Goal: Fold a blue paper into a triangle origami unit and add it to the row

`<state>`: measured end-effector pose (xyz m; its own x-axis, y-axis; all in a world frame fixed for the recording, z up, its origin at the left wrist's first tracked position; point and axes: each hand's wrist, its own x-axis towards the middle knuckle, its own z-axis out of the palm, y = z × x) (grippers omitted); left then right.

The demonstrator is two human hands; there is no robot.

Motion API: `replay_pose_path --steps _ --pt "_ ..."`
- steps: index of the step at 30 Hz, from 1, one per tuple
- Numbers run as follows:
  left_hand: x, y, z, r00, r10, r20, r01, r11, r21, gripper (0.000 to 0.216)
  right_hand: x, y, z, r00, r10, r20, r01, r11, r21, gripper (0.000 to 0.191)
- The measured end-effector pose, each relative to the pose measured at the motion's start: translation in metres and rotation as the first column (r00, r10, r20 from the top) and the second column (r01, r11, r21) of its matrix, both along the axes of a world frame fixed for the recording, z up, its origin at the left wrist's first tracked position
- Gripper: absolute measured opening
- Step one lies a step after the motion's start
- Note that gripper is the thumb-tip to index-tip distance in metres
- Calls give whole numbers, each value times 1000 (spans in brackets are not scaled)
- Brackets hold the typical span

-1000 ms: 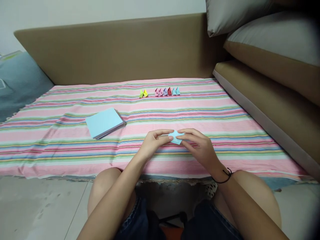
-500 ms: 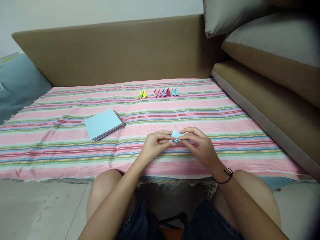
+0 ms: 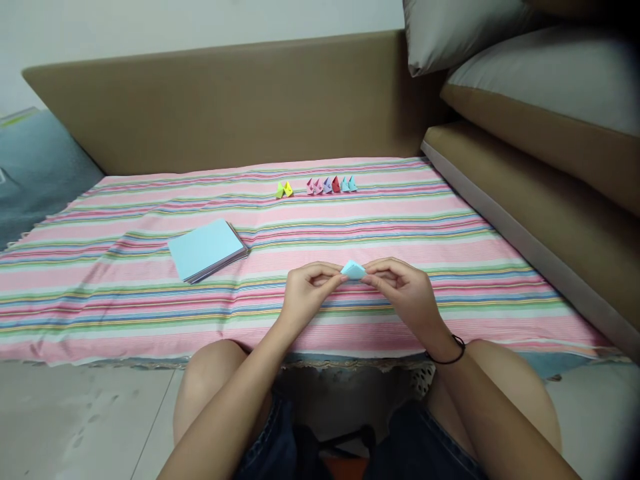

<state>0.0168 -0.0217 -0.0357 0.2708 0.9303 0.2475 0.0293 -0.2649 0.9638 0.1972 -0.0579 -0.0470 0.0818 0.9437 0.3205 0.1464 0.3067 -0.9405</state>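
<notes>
Since the frame half a second back, the right hand [image 3: 411, 291] has shifted its fingers off the face of the blue paper [image 3: 353, 271] to its right corner, and the raised flap now shows as a compact, peaked diamond. The left hand [image 3: 306, 293] stays at the left corner, thumb now higher on the near side.

State of hands: both narrow, each pinching one side corner of the paper between thumb and fingers. The paper is held between the two hands, above the near part of the striped cloth [image 3: 150, 317], point facing away from the person. Whether it touches the cloth cannot be told.

Surroundings: a stack of paper [image 3: 203, 250], light blue sheet uppermost, lies on the cloth to the left of the hands, well apart from them. Near the backrest [image 3: 225, 107] stand small folded shapes: a yellow-green piece [image 3: 280, 191] just beside a yellow piece [image 3: 289, 190]; then, after a gap, a row of two pink, one purple, one red [image 3: 336, 185] and two light blue pieces. Large cushions [image 3: 545, 90] are piled at right. A black band [image 3: 461, 348] circles the right wrist.
</notes>
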Motion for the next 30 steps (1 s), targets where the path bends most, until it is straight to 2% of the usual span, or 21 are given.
replay_pose_path --steps 4,12,20,25,30 --pt "2 -1 0 998 21 51 -17 997 -81 14 0 1 2 1000 11 -23 -11 1000 -3 16" --pt "4 -1 -2 996 -25 84 39 984 -172 18 -2 2 1 997 -29 -76 28 999 -24 10" --pt "6 -1 -7 989 46 139 -13 973 -231 21 -5 3 -2 976 -4 -216 -28 989 -145 18" --pt "6 -1 -7 982 54 179 -8 968 -251 20 -2 2 0 976 -7 -216 -22 991 -132 17" --pt "6 -3 -6 976 29 216 18 976 -215 16 -2 2 1 970 -16 -241 -15 992 -128 16"
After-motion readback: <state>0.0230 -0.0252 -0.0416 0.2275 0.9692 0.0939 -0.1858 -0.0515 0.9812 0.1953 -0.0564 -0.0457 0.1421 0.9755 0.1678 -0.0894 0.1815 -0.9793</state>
